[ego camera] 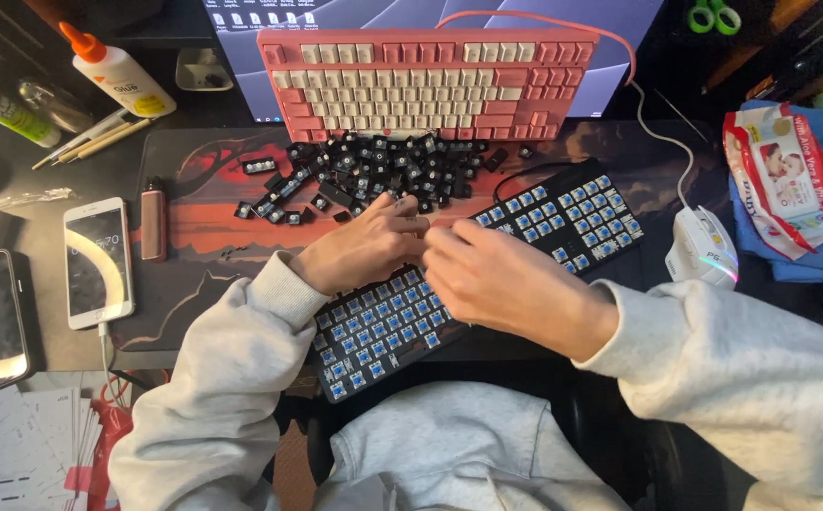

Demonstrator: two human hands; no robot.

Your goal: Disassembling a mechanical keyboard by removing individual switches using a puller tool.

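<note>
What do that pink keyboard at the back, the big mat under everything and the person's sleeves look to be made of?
The pink keyboard looks like hard plastic with a matte finish: moulded case and keycaps, even colour, no shine. The desk mat seems soft cloth, probably over rubber: it lies flat, printed and dull, though its underside is hidden. The grey sleeves look like thick knitted cotton fleece, judging by the soft folds and ribbed cuffs.

We see a matt black plastic keyboard [487,274], glossy phone [97,260] glass, and soft grey cloth sleeves [231,378].
</note>
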